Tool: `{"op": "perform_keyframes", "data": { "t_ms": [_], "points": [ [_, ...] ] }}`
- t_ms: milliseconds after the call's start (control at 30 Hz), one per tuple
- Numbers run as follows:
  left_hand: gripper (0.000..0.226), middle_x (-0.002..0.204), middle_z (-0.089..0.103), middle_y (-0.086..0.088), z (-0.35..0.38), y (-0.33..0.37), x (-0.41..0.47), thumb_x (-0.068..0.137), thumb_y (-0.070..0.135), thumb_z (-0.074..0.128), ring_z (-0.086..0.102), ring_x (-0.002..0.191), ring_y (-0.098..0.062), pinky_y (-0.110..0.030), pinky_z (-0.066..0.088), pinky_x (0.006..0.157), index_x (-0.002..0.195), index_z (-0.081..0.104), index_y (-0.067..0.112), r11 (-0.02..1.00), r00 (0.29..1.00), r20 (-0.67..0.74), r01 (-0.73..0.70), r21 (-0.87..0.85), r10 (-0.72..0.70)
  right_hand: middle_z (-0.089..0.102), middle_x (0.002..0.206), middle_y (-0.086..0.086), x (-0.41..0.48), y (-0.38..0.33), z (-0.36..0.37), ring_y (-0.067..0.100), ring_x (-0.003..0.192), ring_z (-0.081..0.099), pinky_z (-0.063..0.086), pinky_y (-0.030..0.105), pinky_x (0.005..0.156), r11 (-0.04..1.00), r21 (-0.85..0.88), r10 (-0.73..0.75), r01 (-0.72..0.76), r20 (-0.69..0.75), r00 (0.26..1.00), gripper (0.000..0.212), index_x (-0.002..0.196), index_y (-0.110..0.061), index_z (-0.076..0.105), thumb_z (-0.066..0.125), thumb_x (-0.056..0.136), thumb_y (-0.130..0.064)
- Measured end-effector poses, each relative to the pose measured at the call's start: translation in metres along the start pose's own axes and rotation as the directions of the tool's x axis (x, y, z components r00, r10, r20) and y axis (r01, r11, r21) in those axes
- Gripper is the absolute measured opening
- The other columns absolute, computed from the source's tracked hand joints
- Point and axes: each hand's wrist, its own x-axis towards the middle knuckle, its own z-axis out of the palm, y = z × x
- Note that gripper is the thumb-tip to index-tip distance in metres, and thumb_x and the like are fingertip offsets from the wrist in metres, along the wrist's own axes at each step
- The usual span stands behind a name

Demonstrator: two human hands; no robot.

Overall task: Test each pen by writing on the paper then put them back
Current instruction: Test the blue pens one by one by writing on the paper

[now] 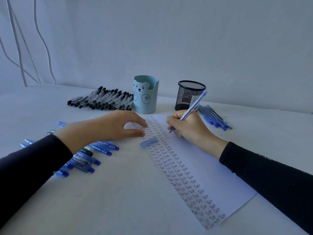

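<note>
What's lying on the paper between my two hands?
A loose blue pen cap lies on the paper between left hand and right hand, head view.

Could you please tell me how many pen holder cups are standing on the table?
2. The light blue bear cup stands beyond the left hand; the black mesh cup stands to its right, beyond the right hand. No other appears hidden.
</note>
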Motion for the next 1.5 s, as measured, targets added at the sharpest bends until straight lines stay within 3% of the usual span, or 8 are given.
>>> {"op": "perform_keyframes", "data": {
  "t_ms": [167, 467, 667, 767, 1000, 1133, 1333, 1500],
  "points": [
    [0.046, 0.133, 0.053, 0.025, 0.0, 0.0, 0.0, 0.08, 0.06, 0.056, 0.046, 0.12, 0.007, -0.019, 0.033, 0.106, 0.122, 0.061, 0.041, 1.0, 1.0, 0.008, 0.008, -0.006, -0.008, 0.066, 0.063, 0.003, 0.002, -0.002, -0.008, 0.007, 0.05, 0.052, 0.042, 0.017, 0.047, 0.999, 0.045, 0.0, -0.002, 0.043, 0.999, 0.027, 0.088, -0.01, 0.059, 0.069, 0.089, -0.035],
    [0.047, 0.131, 0.053, 0.024, 0.0, -0.001, -0.001, 0.08, 0.06, 0.055, 0.046, 0.118, 0.009, -0.008, 0.029, 0.1, 0.122, 0.061, 0.04, 1.0, 1.0, 0.007, -0.003, -0.011, 0.003, 0.065, 0.108, 0.007, 0.014, -0.007, -0.034, 0.015, 0.079, 0.058, 0.052, 0.026, 0.069, 0.888, 0.348, 0.189, -0.3, 0.317, 0.929, 0.036, 0.121, -0.008, 0.058, 0.06, 0.087, -0.02],
    [0.038, 0.131, 0.053, 0.025, 0.001, -0.001, -0.001, 0.084, 0.053, 0.06, 0.046, 0.117, 0.01, -0.011, 0.03, 0.1, 0.12, 0.062, 0.042, 1.0, 1.0, -0.007, 0.01, -0.021, -0.01, 0.057, 0.087, 0.002, 0.015, -0.002, -0.041, 0.005, 0.068, 0.056, 0.046, 0.017, 0.065, 0.995, -0.056, -0.073, 0.081, 0.133, 0.988, 0.01, 0.103, -0.013, 0.058, 0.05, 0.102, -0.02],
    [0.037, 0.13, 0.054, 0.024, 0.001, -0.001, 0.0, 0.085, 0.052, 0.061, 0.046, 0.115, 0.01, -0.005, 0.029, 0.094, 0.121, 0.062, 0.041, 1.0, 1.0, -0.012, 0.003, -0.012, -0.003, 0.054, 0.108, -0.001, 0.018, 0.004, -0.048, -0.003, 0.086, 0.053, 0.04, 0.005, 0.076, 0.825, -0.443, -0.257, 0.352, 0.261, 0.931, 0.037, 0.127, -0.019, 0.053, 0.045, 0.098, 0.003],
    [0.038, 0.131, 0.054, 0.024, 0.001, -0.001, -0.001, 0.085, 0.052, 0.061, 0.046, 0.116, 0.009, -0.011, 0.03, 0.099, 0.121, 0.062, 0.041, 1.0, 1.0, -0.012, 0.002, -0.009, -0.002, 0.058, 0.098, 0.011, 0.026, -0.013, -0.05, 0.017, 0.082, 0.064, 0.054, 0.034, 0.079, 0.988, 0.154, -0.048, 0.026, 0.14, 0.989, 0.025, 0.104, -0.016, 0.06, 0.04, 0.095, -0.003],
    [0.039, 0.132, 0.053, 0.024, 0.001, -0.002, 0.0, 0.084, 0.053, 0.06, 0.047, 0.117, 0.008, -0.015, 0.032, 0.102, 0.121, 0.061, 0.042, 1.0, 1.0, -0.006, 0.001, -0.008, -0.001, 0.072, 0.108, -0.002, 0.023, -0.008, -0.057, 0.004, 0.088, 0.065, 0.049, 0.017, 0.076, 0.985, -0.139, -0.053, 0.106, 0.341, 0.939, 0.028, 0.119, -0.023, 0.038, 0.043, 0.102, -0.001],
    [0.039, 0.131, 0.053, 0.024, 0.001, -0.003, -0.001, 0.084, 0.055, 0.06, 0.047, 0.118, 0.007, -0.015, 0.032, 0.102, 0.121, 0.061, 0.042, 1.0, 1.0, -0.014, -0.008, -0.003, 0.008, 0.06, 0.103, -0.01, 0.023, -0.006, -0.059, -0.004, 0.089, 0.059, 0.047, 0.016, 0.087, 0.818, -0.482, -0.065, 0.315, 0.467, 0.882, 0.029, 0.096, -0.039, 0.069, 0.064, 0.093, -0.011],
    [0.037, 0.13, 0.054, 0.023, 0.001, -0.002, 0.0, 0.085, 0.052, 0.06, 0.047, 0.117, 0.007, -0.01, 0.032, 0.097, 0.12, 0.062, 0.041, 1.0, 1.0, -0.025, -0.011, -0.011, 0.011, 0.059, 0.094, -0.016, 0.02, -0.006, -0.052, 0.003, 0.092, 0.057, 0.045, 0.019, 0.085, 0.749, -0.523, -0.083, 0.406, 0.533, 0.842, 0.03, 0.111, -0.032, 0.074, 0.065, 0.093, -0.01]
  ]
}}
